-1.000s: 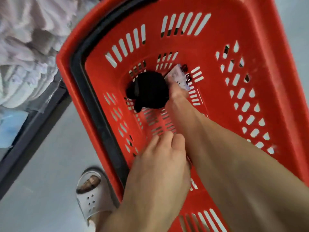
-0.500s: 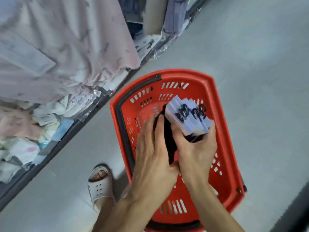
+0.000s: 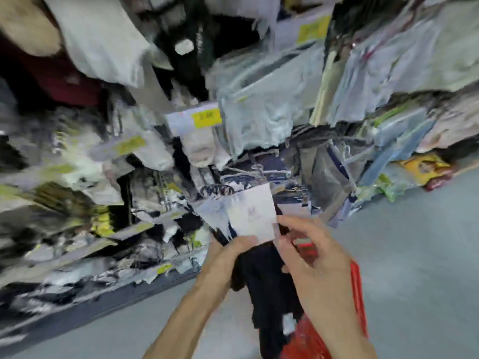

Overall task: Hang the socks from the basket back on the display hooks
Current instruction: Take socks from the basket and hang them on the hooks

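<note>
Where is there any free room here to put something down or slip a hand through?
Bare grey floor lies right of the red plastic basket, and again between the rack's dark base and the left arm. The display rack of packaged clothes is crowded throughout; blur hides any gaps between hooks. The left hand and right hand grip the black socks.

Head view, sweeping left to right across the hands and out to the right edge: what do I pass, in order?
In order: left hand → black socks with white paper card → right hand → red plastic basket → yellow packet at the foot of the shelving.
</note>
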A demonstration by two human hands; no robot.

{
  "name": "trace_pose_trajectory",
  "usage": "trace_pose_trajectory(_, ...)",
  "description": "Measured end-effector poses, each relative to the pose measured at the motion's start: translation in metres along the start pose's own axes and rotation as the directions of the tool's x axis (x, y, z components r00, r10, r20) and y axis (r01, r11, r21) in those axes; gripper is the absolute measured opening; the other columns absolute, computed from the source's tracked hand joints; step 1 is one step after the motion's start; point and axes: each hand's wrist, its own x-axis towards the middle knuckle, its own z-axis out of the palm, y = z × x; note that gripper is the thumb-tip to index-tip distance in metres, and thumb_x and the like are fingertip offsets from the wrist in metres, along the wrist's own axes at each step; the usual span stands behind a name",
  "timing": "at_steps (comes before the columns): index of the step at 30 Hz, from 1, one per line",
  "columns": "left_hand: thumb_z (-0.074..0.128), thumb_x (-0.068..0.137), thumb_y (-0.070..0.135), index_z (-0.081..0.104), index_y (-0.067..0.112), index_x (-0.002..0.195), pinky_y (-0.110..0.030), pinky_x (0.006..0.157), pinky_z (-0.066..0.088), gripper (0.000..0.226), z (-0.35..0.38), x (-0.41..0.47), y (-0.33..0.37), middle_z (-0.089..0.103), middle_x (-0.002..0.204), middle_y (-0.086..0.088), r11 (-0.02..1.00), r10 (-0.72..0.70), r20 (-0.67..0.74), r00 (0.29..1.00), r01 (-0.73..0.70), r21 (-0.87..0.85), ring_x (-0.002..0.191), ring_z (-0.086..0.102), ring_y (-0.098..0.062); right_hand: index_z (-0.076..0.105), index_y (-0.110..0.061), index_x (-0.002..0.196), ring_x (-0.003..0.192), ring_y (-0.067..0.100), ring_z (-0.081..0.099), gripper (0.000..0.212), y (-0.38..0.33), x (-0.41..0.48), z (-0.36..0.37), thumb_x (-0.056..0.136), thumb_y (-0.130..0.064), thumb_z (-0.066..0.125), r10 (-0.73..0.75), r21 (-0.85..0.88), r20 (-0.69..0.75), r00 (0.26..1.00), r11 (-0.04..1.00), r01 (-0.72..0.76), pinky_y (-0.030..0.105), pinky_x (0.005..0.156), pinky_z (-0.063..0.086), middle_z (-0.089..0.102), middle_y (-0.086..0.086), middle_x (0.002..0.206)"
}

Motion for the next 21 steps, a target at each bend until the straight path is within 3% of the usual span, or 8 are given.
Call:
trace_pose_trajectory(2,0.079,0.041,0.031,0.077,0.013,0.078,-0.022,0.055,0.054,0.041,-0.023,-0.036,0.041,0.078,0.076,-0.001,0.999,0.023,-0.031,0.999,-0.024,-0.021,0.066,0.074,-0.013,0.067,-0.044,0.099,0.091,0.008,0.062,0.031,-0.055,-0.008,0.02,0.081,-0.021,0.077,-0.099,-0.068,0.019,0.995,0.993,0.1,0.027,0.065,0.051,0.061,-0.019,0.103)
trace_pose_trajectory(5,0.08,0.045,0.032,0.081,0.016,0.077,-0.029,0.06,0.057,0.035,-0.07,-0.096,0.092,0.079,0.086,-0.009,0.992,0.08,-0.017,0.997,-0.081,-0.1,0.073,0.076,-0.021,0.061,-0.051,0.099,0.1,-0.005,0.057,0.037,-0.128,-0.027,0.054,0.074,-0.031,0.079,-0.172,-0.068,0.06,0.983,0.982,0.176,0.015,0.07,0.044,0.059,-0.027,0.106)
trace_pose_trajectory(8,0.081,0.039,0.036,0.08,0.01,0.083,-0.032,0.065,0.057,0.052,-0.123,-0.152,0.128,0.077,0.09,-0.016,0.974,0.163,-0.051,0.985,-0.169,-0.153,0.072,0.074,-0.025,0.059,-0.052,0.102,0.097,-0.01,0.058,0.046,-0.191,-0.053,0.094,0.068,-0.031,0.083,-0.234,0.016,0.132,0.963,0.972,0.234,0.005,0.071,0.043,0.063,-0.029,0.106)
trace_pose_trajectory(10,0.083,0.037,0.035,0.077,0.004,0.095,-0.035,0.065,0.059,0.066,-0.162,-0.189,0.148,0.077,0.095,-0.019,0.952,0.226,-0.08,0.971,-0.237,-0.196,0.076,0.075,-0.028,0.057,-0.055,0.104,0.096,-0.008,0.057,0.053,-0.231,-0.073,0.125,0.068,-0.028,0.086,-0.303,0.054,0.205,0.931,0.953,0.298,0.003,0.071,0.042,0.062,-0.03,0.107)
trace_pose_trajectory(12,0.083,0.036,0.035,0.077,0.006,0.094,-0.036,0.063,0.06,0.065,-0.2,-0.226,0.168,0.077,0.094,-0.02,0.929,0.293,-0.122,0.948,-0.313,-0.199,0.076,0.076,-0.03,0.05,-0.064,0.104,0.1,-0.013,0.052,0.061,-0.271,-0.095,0.155,0.07,-0.029,0.086,-0.372,0.063,0.29,0.882,0.927,0.37,0.006,0.072,0.042,0.055,-0.037,0.111)
trace_pose_trajectory(15,0.082,0.033,0.04,0.081,0.007,0.083,-0.048,0.083,0.057,0.06,-0.251,-0.275,0.198,0.076,0.097,-0.024,0.911,0.36,-0.19,0.913,-0.388,-0.137,0.09,0.073,-0.04,0.046,-0.068,0.106,0.104,-0.018,0.047,0.059,-0.327,-0.126,0.191,0.075,-0.034,0.082,-0.454,0.089,0.374,0.809,0.886,0.456,0.01,0.072,0.042,0.049,-0.04,0.114)
trace_pose_trajectory(18,0.082,0.034,0.046,0.075,0.006,0.103,-0.047,0.088,0.057,0.08,-0.289,-0.317,0.221,0.077,0.099,-0.017,0.872,0.457,-0.228,0.86,-0.484,-0.076,0.091,0.074,-0.034,0.059,-0.054,0.101,0.099,-0.017,0.054,0.041,-0.374,-0.148,0.219,0.072,-0.036,0.082,-0.553,0.209,0.296,0.779,0.833,0.512,0.001,0.073,0.041,0.058,-0.036,0.108)
trace_pose_trajectory(21,0.081,0.042,0.047,0.08,0.012,0.1,-0.041,0.084,0.059,0.067,-0.31,-0.35,0.239,0.078,0.103,-0.01,0.784,0.608,-0.213,0.765,-0.62,0.012,0.095,0.075,-0.026,0.061,-0.053,0.096,0.092,-0.008,0.061,0.035,-0.411,-0.165,0.24,0.071,-0.04,0.081,-0.623,0.27,0.221,0.75,0.779,0.566,0.007,0.072,0.045,0.065,-0.028,0.102)
